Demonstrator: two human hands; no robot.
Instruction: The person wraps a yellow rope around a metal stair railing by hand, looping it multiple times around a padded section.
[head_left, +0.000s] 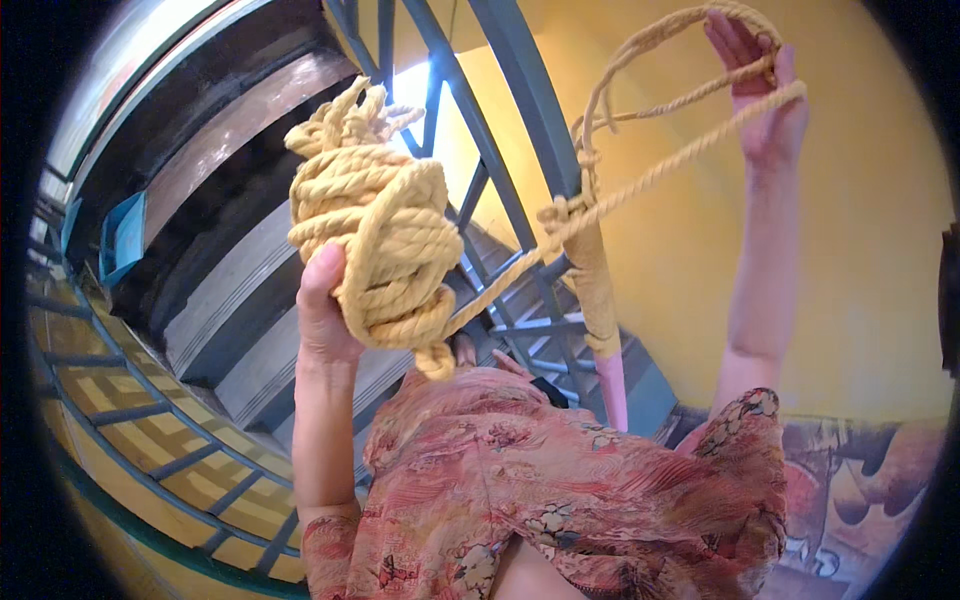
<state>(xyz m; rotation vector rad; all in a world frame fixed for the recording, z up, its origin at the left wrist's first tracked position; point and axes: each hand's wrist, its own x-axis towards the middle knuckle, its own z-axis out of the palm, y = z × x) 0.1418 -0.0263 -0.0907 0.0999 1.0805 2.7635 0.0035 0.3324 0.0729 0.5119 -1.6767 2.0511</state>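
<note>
Left hand [325, 315]: grips a thick bundle of twisted yellow rope [400, 255], thumb at its left edge.
Right hand [768, 100]: raised, fingers extended within a rope loop [640, 45].
Rope run: 1 strand slants from the bundle's lower right edge, past a knot [555, 215] on the blue handrail [530, 90], to the right hand.
Handrail: tan wrapping [592, 290] below the knot, pink lower end.
Behind: grey stairs [265, 330], yellow wall [860, 250].

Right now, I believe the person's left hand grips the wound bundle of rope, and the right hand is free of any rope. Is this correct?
Not quite: in the head view, the right hand has yellow rope looped over it. The left hand does grip the wound bundle of rope.
</note>
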